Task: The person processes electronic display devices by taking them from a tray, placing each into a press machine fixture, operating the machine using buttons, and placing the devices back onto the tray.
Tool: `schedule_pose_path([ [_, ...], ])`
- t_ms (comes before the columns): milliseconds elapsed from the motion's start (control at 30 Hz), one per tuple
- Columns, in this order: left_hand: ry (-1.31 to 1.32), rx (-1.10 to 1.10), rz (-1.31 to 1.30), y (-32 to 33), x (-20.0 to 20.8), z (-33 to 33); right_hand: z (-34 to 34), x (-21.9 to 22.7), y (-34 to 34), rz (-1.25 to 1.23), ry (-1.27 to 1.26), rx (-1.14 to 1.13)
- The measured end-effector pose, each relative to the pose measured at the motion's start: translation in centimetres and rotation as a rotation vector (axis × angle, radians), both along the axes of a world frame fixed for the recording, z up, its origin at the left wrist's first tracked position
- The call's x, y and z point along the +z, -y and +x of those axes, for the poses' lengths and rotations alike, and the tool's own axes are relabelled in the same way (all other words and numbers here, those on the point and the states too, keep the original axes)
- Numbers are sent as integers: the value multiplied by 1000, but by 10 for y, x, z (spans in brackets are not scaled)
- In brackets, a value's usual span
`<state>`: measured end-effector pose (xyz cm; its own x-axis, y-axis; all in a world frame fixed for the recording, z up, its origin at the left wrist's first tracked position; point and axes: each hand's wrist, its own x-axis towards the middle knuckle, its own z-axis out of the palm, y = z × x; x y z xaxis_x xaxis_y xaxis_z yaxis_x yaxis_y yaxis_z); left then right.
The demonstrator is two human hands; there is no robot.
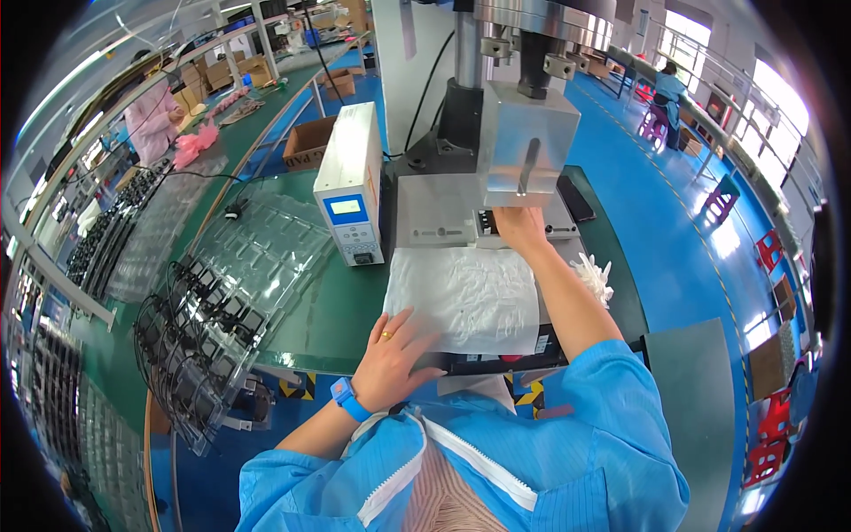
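My right hand (521, 227) reaches under the big silver metal block (529, 142) of a press machine. Its fingertips are hidden by the block, at the metal fixture (484, 223) on the press bed, so whether they hold a part does not show. My left hand (397, 353) is near the table's front edge, by the lower left corner of a wrinkled white sheet (465, 297). Its fingers are spread and slightly blurred, with nothing in them. A blue band circles the left wrist. Left of the press stands a white control box (351, 182) with a small screen and buttons.
Clear plastic trays (266, 253) and several black cabled devices (199, 332) lie at the left. A crumpled white glove (592, 279) and a dark phone-like slab (576, 199) are right of the fixture. Two co-workers (151, 120) (671, 97) sit farther off.
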<state>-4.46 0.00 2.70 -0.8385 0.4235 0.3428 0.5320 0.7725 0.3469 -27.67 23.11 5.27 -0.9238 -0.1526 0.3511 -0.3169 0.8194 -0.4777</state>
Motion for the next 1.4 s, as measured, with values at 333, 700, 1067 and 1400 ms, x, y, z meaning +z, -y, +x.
schedule_pose_path([
  [333, -64, 40, 101, 16, 5, 21, -23, -16, -1, -78, -146, -169],
  [700, -134, -43, 222, 20, 2, 32, 29, 0, -28, -113, -106, 0],
  [1067, -351, -169, 206, 2, 81, 67, 210, 40, 41, -58, -219, 1258],
  [1400, 746, -8, 880, 24, 63, 61, 200, 33, 66, -679, 236, 985],
])
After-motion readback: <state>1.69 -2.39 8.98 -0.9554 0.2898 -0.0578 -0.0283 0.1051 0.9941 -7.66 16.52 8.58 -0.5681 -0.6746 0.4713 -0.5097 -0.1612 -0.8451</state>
